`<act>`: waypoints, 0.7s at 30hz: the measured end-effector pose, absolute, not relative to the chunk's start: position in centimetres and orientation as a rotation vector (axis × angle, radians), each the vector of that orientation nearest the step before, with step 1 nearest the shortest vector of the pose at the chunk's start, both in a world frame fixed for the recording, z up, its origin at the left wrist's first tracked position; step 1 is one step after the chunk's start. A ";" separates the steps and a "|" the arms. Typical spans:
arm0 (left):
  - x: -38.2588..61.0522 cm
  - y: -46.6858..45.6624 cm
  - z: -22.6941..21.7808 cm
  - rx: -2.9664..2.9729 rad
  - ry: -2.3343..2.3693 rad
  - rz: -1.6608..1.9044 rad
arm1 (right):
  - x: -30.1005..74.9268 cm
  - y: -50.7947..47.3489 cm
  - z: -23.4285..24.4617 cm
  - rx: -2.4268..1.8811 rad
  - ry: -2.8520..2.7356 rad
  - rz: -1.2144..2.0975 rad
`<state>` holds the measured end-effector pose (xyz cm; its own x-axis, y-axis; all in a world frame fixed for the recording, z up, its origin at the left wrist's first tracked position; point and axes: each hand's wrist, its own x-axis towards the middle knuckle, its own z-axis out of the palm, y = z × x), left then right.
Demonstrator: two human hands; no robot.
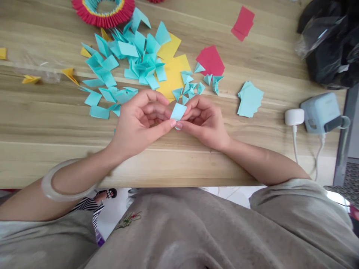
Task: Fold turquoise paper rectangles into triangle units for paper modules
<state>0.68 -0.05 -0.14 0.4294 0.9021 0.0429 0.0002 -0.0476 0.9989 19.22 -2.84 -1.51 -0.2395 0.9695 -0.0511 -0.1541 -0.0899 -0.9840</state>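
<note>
Both hands meet over the wooden table (pixel 56 123) and pinch one small light-blue paper slip (pixel 177 111). My left hand (pixel 143 121) grips its left and lower edge with thumb and fingers curled. From the right, my right hand (pixel 203 121) holds the same slip with its fingertips. The slip stands roughly upright between them, partly folded. A pale bangle (pixel 60 186) sits on my left forearm.
A heap of folded blue paper pieces (pixel 126 63) lies behind the hands, with smaller folded blue units (pixel 193 84), yellow sheets (pixel 174 73), red sheets (pixel 211 60) and a blue stack (pixel 249 99). A red-rimmed paper ring (pixel 103 11), white charger (pixel 294 116) and black bag (pixel 328 45) stand further off.
</note>
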 end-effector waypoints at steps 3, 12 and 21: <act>0.5 0.2 -0.3 1.449 0.862 0.884 | 19.3 -2.8 -1.4 -1.025 -1.202 1.519; 0.2 0.2 0.1 1.514 0.954 0.879 | 19.4 -2.6 -1.4 -0.975 -1.188 1.606; 0.1 0.4 0.0 1.557 0.948 0.898 | 19.5 -2.6 -1.3 -0.934 -1.239 1.577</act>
<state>0.13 0.43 0.01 0.4028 0.9124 0.0719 0.1211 -0.1310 0.9840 19.46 -2.55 -1.32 -0.3139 0.9489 -0.0320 -0.1933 -0.0969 -0.9763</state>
